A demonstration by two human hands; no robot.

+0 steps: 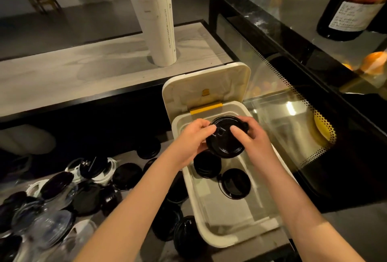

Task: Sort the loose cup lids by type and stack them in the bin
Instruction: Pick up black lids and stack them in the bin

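Observation:
Both hands hold one black cup lid [225, 142] above the far end of a white bin [189, 186]. My left hand [193, 138] pinches its left edge, and my right hand [249, 138] grips its right edge with the thumb on top. Inside the bin lie two other black lids, one [207, 166] under the held lid and one [236, 183] nearer me. The bin's hinged cover [209, 83] stands open at the back. A loose heap of black and clear lids [62, 194] covers the counter to the left.
A tall stack of white paper cups [156, 21] stands on the grey shelf [62, 69] behind. A glass display case [293, 73] with a dark bottle [354, 4] on top runs along the right. More black lids [167, 220] lie beside the bin's left wall.

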